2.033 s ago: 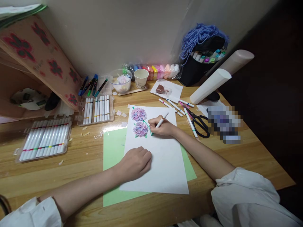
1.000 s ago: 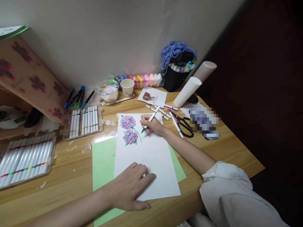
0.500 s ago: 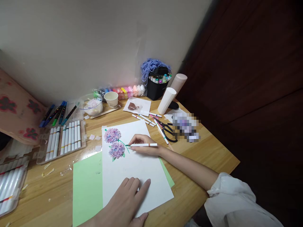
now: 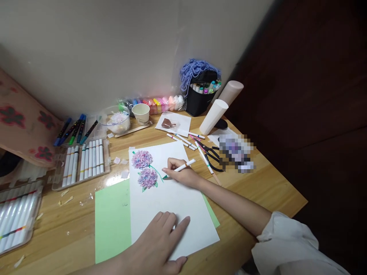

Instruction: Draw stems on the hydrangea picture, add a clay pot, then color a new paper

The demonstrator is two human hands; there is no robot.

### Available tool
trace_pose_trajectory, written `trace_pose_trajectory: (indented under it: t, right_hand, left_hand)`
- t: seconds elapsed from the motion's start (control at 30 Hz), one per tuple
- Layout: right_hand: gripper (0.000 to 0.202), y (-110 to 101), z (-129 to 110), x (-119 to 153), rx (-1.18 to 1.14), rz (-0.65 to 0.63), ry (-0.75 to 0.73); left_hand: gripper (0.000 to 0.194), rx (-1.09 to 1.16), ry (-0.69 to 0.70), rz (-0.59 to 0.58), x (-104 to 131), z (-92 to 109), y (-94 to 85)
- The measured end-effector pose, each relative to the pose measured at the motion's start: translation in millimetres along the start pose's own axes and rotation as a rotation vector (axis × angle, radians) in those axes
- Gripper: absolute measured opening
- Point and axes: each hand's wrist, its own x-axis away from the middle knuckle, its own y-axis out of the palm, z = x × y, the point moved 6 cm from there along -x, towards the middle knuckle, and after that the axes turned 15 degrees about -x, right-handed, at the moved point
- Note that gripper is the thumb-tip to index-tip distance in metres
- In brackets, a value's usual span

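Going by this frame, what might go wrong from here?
The right hand holds an uncapped marker close to the green line, so a slip might leave a stray mark. The white sheet lies over the green sheet, so it could slide if the left hand shifts.

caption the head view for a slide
The right hand holds a green-tipped marker by a drawn green stem; the left hand rests on the white paper.

Paper (image 4: 180, 202) partly hidden under left hand (image 4: 159, 242), pixelated item (image 4: 235, 152), cropped marker case (image 4: 17, 219)
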Motion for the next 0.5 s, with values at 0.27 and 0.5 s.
trace_pose_trajectory:
  t: [0.27,0.5]
  right_hand:
    - [0.038,-0.9,0.4,3.9,0.108,0.006,-0.021]
    - [0.033,5.4,1.5,7.7,0.16,-0.039,0.016]
  left_hand:
    - [0.069,-0.063,0.029,0.008,-1.4,0.0,-0.8]
    - [0.072,-0.104,0.035,0.026,-0.4,0.5,-0.3]
